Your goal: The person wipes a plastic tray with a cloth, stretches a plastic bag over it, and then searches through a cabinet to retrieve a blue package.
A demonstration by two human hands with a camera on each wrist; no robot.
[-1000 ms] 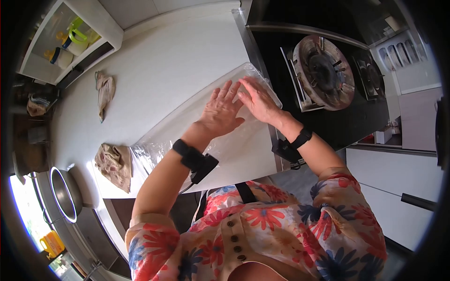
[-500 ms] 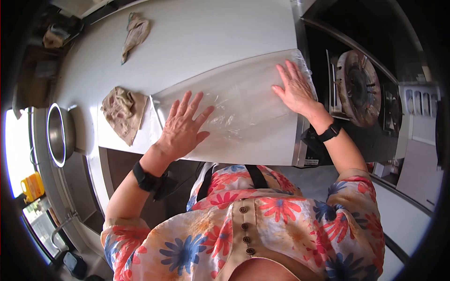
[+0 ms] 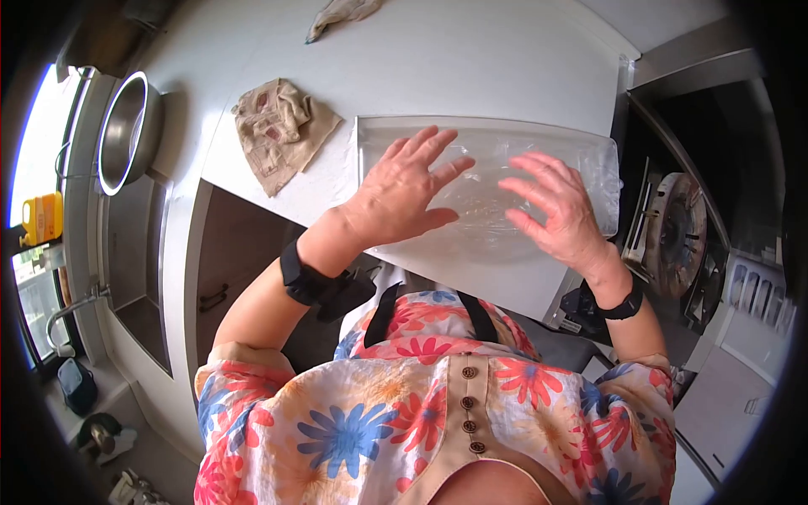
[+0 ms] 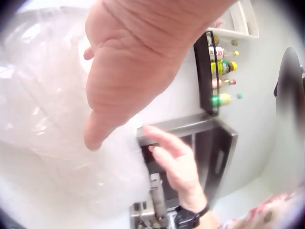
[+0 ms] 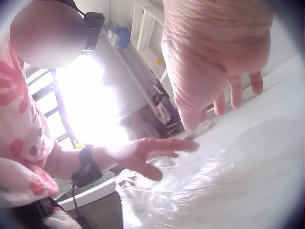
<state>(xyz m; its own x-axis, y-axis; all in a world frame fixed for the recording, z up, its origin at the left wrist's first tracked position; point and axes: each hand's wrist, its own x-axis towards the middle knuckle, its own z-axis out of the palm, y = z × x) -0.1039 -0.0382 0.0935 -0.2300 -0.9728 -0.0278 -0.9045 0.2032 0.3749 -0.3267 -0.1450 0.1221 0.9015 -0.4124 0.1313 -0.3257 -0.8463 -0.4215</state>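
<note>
A large clear plastic bag or sheet (image 3: 484,195) lies flat, with some creases, on the white counter (image 3: 471,67). Over its left part is my left hand (image 3: 404,187), fingers spread and holding nothing. My right hand (image 3: 555,206) is above its right part, fingers loosely bent with nothing in them. A gap separates the two hands, and crinkled plastic (image 5: 190,186) shows beneath them in the right wrist view. From the left wrist, the left palm (image 4: 133,67) appears raised over the plastic.
A crumpled brown cloth (image 3: 278,130) lies left of the plastic, and another cloth (image 3: 343,15) lies farther back. At the right is a gas stove with a round burner (image 3: 676,223). A metal basin (image 3: 130,135) stands at the left by the sink.
My hands were together near the plastic's right end, then spread apart flat along it. Now they have come closer together, lifted over its middle. The head view has swung left.
</note>
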